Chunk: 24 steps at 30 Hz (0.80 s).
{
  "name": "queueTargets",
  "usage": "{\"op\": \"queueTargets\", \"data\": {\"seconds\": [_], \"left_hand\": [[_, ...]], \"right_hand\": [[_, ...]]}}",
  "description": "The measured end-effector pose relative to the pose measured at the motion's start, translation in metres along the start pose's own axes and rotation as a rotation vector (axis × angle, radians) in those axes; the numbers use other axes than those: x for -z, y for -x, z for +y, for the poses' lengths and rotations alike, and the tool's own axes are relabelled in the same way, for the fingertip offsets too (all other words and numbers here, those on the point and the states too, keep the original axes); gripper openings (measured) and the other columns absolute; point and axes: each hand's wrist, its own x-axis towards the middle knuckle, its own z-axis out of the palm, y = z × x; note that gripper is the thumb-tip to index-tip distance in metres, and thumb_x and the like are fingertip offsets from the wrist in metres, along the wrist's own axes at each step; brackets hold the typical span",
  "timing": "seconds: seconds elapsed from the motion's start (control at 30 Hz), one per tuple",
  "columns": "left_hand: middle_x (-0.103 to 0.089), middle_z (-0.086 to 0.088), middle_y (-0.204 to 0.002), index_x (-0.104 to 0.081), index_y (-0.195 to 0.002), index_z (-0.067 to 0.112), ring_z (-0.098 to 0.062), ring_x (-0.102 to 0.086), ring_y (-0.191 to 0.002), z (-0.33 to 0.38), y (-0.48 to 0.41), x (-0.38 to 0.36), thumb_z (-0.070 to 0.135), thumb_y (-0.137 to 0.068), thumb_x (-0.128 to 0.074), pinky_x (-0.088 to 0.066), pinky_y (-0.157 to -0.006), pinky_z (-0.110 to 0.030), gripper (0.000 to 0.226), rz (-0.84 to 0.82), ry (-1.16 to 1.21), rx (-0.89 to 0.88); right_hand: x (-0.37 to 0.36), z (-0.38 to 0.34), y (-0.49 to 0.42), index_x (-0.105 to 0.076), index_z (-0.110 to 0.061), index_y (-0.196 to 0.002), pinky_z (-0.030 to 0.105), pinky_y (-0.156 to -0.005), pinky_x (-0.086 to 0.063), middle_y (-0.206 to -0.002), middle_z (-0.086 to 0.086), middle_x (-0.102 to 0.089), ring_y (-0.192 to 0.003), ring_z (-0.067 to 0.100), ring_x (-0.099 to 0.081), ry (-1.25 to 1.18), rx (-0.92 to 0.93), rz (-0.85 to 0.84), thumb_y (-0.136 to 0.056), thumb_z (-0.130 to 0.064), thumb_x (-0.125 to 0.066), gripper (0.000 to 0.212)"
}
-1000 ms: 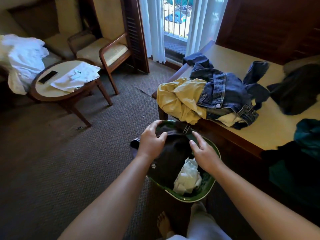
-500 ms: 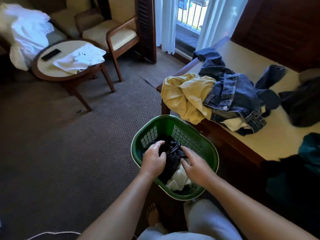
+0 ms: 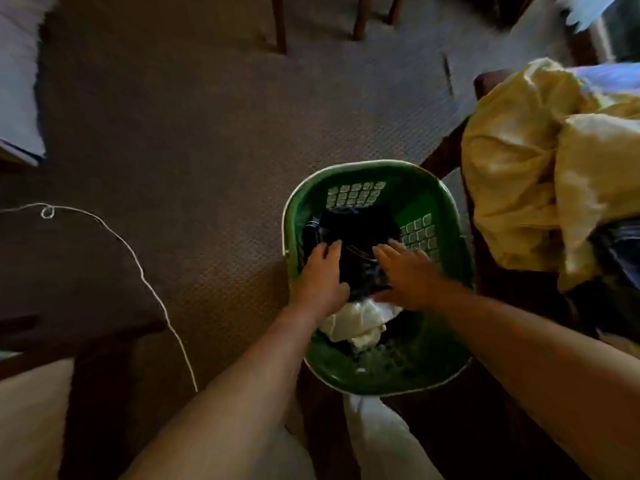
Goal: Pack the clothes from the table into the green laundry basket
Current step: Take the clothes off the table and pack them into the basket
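Note:
The green laundry basket [image 3: 349, 174] stands on the carpet beside the table. A dark garment [image 3: 356, 233] lies inside it, over a white cloth [image 3: 360, 322]. My left hand [image 3: 320, 277] and my right hand [image 3: 407, 275] are both down in the basket, fingers spread flat and pressing on the dark garment from either side. On the table's corner at the right lies a yellow garment [image 3: 519, 168] with a bit of blue denim [image 3: 620, 247] beneath it.
The dark wooden table edge [image 3: 446, 150] runs close to the basket's right side. A thin white cord [image 3: 145, 271] trails across the brown carpet at the left. Chair legs [image 3: 278, 26] stand at the top. A white cloth [image 3: 17, 81] hangs at the far left.
The view has tipped downward over the basket. Both hands have pushed the dark garment deeper into the basket, and their fingers have flattened onto it.

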Motion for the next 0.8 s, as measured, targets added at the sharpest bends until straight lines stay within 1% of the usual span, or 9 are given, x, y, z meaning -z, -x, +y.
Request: {"op": "queueTargets", "data": {"seconds": [0.13, 0.17, 0.23, 0.3, 0.37, 0.5, 0.57, 0.7, 0.8], "left_hand": [[0.021, -0.013, -0.169, 0.009, -0.164, 0.027, -0.044, 0.011, -0.157, -0.035, -0.09, -0.07, 0.033, -0.082, -0.083, -0.017, -0.126, -0.058, 0.123, -0.05, -0.24, 0.004], [0.027, -0.015, -0.168, 0.014, -0.164, 0.027, -0.046, 0.018, -0.155, -0.043, -0.115, -0.084, 0.035, -0.082, -0.083, -0.01, -0.126, -0.059, 0.127, -0.06, -0.329, -0.006], [0.032, -0.018, -0.166, 0.021, -0.162, 0.027, -0.049, 0.025, -0.152, -0.057, -0.162, -0.11, 0.043, -0.084, -0.08, -0.004, -0.125, -0.063, 0.128, -0.029, -0.489, -0.04], [0.023, -0.02, -0.168, 0.02, -0.161, 0.032, -0.053, 0.019, -0.152, -0.075, -0.207, -0.138, 0.043, -0.088, -0.074, -0.007, -0.124, -0.065, 0.12, -0.021, -0.527, -0.001], [0.01, -0.02, -0.17, 0.01, -0.162, 0.037, -0.056, 0.006, -0.153, -0.09, -0.242, -0.166, 0.04, -0.09, -0.071, -0.012, -0.122, -0.065, 0.109, -0.051, -0.492, 0.074], [0.003, -0.019, -0.17, -0.004, -0.162, 0.037, -0.053, -0.004, -0.153, -0.114, -0.279, -0.216, 0.031, -0.098, -0.063, -0.022, -0.121, -0.059, 0.088, -0.106, -0.455, 0.171], [-0.003, -0.019, -0.169, -0.009, -0.162, 0.035, -0.05, -0.01, -0.153, -0.129, -0.289, -0.238, 0.023, -0.099, -0.058, -0.028, -0.119, -0.057, 0.081, -0.086, -0.453, 0.189], [-0.009, -0.016, -0.168, -0.015, -0.16, 0.038, -0.047, -0.016, -0.151, -0.15, -0.302, -0.252, 0.02, -0.099, -0.055, -0.035, -0.115, -0.056, 0.075, -0.055, -0.436, 0.211], [-0.007, -0.014, -0.169, -0.013, -0.16, 0.039, -0.046, -0.013, -0.153, -0.143, -0.299, -0.242, 0.021, -0.096, -0.06, -0.034, -0.115, -0.055, 0.081, -0.1, -0.432, 0.219]], "right_hand": [[-0.052, 0.03, -0.095, 0.013, -0.013, -0.159, 0.058, -0.122, -0.009, -0.168, 0.007, 0.012, -0.154, 0.035, 0.008, 0.176, -0.029, -0.116, -0.066, -0.071, -0.078, 0.143], [-0.069, 0.036, -0.121, 0.017, -0.013, -0.158, 0.061, -0.122, -0.005, -0.167, 0.007, 0.019, -0.153, 0.037, 0.014, 0.227, -0.035, -0.133, -0.064, -0.072, -0.078, 0.146], [-0.103, 0.048, -0.165, 0.022, -0.013, -0.156, 0.066, -0.12, -0.002, -0.165, 0.007, 0.027, -0.151, 0.039, 0.022, 0.306, -0.038, -0.13, -0.076, -0.066, -0.073, 0.135], [-0.135, 0.058, -0.2, 0.021, -0.016, -0.157, 0.07, -0.117, -0.001, -0.165, 0.003, 0.026, -0.15, 0.037, 0.025, 0.291, -0.049, -0.115, -0.087, -0.056, -0.066, 0.119], [-0.169, 0.066, -0.229, 0.018, -0.018, -0.158, 0.071, -0.117, 0.001, -0.167, 0.002, 0.02, -0.152, 0.035, 0.022, 0.264, -0.057, -0.107, -0.09, -0.049, -0.065, 0.112], [-0.234, 0.07, -0.267, 0.017, -0.019, -0.158, 0.072, -0.116, 0.002, -0.166, 0.002, 0.008, -0.153, 0.037, 0.01, 0.301, -0.064, -0.129, -0.069, -0.05, -0.086, 0.139], [-0.259, 0.068, -0.282, 0.012, -0.019, -0.159, 0.071, -0.117, -0.002, -0.165, 0.003, -0.001, -0.153, 0.037, 0.002, 0.279, -0.056, -0.085, -0.078, -0.04, -0.08, 0.124], [-0.283, 0.067, -0.306, -0.002, -0.023, -0.159, 0.067, -0.116, -0.016, -0.16, 0.002, -0.018, -0.148, 0.037, -0.015, 0.262, -0.034, 0.025, -0.088, -0.03, -0.066, 0.095], [-0.277, 0.067, -0.297, 0.001, -0.022, -0.159, 0.066, -0.118, -0.013, -0.162, 0.003, -0.012, -0.15, 0.036, -0.009, 0.238, -0.05, -0.002, -0.084, -0.035, -0.07, 0.104]]}}
